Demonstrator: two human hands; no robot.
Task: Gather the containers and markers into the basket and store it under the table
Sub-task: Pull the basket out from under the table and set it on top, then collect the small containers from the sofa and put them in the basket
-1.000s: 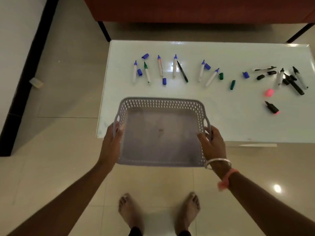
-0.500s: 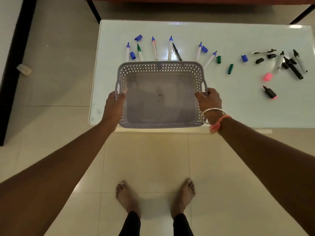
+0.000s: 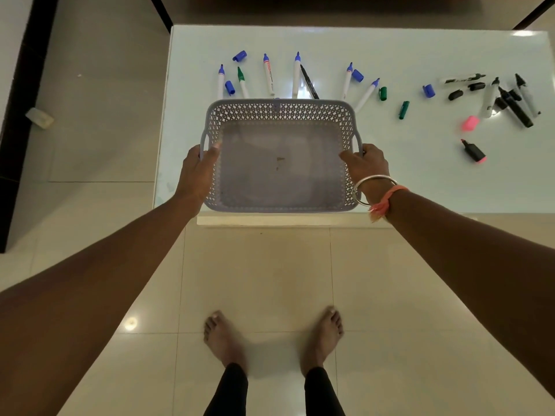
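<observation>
An empty grey perforated basket sits over the near edge of the white glass table. My left hand grips its left handle and my right hand grips its right handle. Behind the basket lie several uncapped markers with blue tips, a green one and a thin black pen, with loose blue caps among them. The basket's far rim hides the lower ends of some. To the right lie green caps, black markers, a pink cap and a black-pink highlighter.
Glossy beige floor tiles lie around the table, and my bare feet stand in front of it. A small white object lies on the floor at left beside a dark strip. Dark table legs and a brown furniture edge show at the top.
Both hands have carried the basket forward from in front of the table onto its near edge, up against the row of markers. The markers have not moved.
</observation>
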